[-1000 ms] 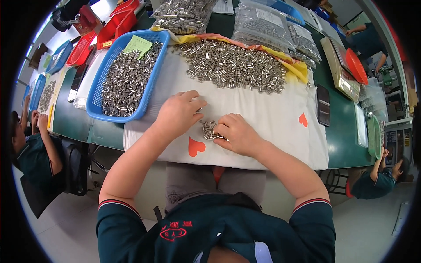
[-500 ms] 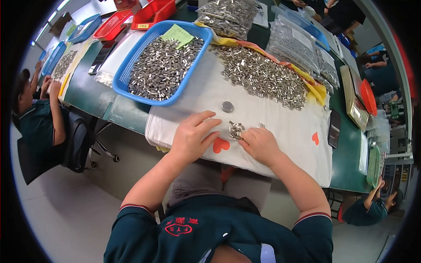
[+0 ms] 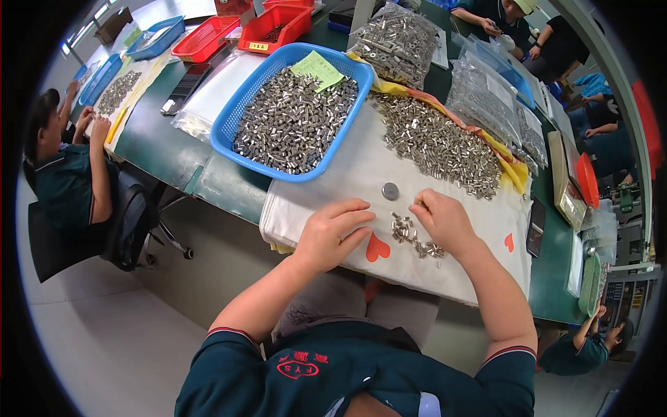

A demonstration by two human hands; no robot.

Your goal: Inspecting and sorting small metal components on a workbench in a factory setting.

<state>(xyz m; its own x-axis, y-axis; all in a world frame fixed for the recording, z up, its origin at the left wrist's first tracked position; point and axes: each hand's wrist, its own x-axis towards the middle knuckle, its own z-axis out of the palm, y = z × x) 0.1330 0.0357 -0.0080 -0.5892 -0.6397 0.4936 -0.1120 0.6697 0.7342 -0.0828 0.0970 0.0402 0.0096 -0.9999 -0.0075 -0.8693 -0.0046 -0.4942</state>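
Short shiny metal cylinders (image 3: 404,229) lie in a small loose group on the white cloth (image 3: 333,197). To their left my left hand (image 3: 329,235) rests over the cloth, fingers stretched and apart, nothing in them. My right hand (image 3: 448,221) is just above and right of the group, with thumb and fingertips curled together; whatever may be between them is too small to make out. A round grey metal disc (image 3: 390,190) lies beyond the group, between both hands. Farther back spreads a large heap of the same cylinders (image 3: 441,142).
A blue basket (image 3: 221,119) full of metal pieces, with a green paper slip (image 3: 318,69), stands back left. Bagged parts (image 3: 394,43) and a yellow-red cloth roll (image 3: 445,111) line the back. A phone (image 3: 536,228) lies right. A co-worker (image 3: 73,174) sits left.
My right hand has lifted off the small group and moved up and away, its fingertips curled. The cylinders there lie more spread out. My left hand stays beside them; the whole view has shifted.
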